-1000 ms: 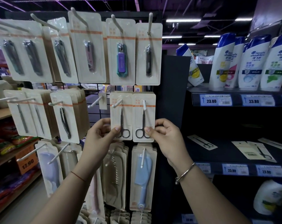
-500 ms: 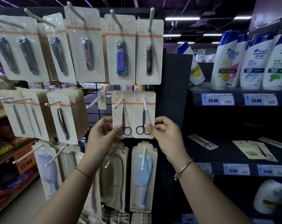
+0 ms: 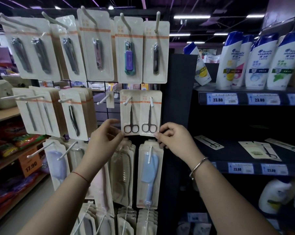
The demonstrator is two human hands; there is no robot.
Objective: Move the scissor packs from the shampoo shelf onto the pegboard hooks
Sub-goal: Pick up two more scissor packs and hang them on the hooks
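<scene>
Two scissor packs hang side by side on white pegboard hooks, the left pack (image 3: 130, 114) and the right pack (image 3: 151, 114). My left hand (image 3: 104, 141) is below and left of them, fingers spread; only the thumb tip touches the left pack's lower corner. My right hand (image 3: 175, 141) has curled fingers and pinches the lower right corner of the right pack. On the dark shampoo shelf (image 3: 228, 155) to the right lie more scissor packs: one nearest (image 3: 209, 142), two overlapping (image 3: 262, 150) and one at the far right (image 3: 286, 145).
Nail clipper packs (image 3: 129, 51) fill the top hook row, and tweezer packs (image 3: 72, 116) hang at the left. A bare hook (image 3: 103, 100) juts out left of the scissors. Brush packs (image 3: 149, 173) hang below. Shampoo bottles (image 3: 262, 60) stand on the upper shelf.
Both hands have slid outward along the packs' lower edges. My left hand has opened and let go of the left pack. The packs stay on their hooks.
</scene>
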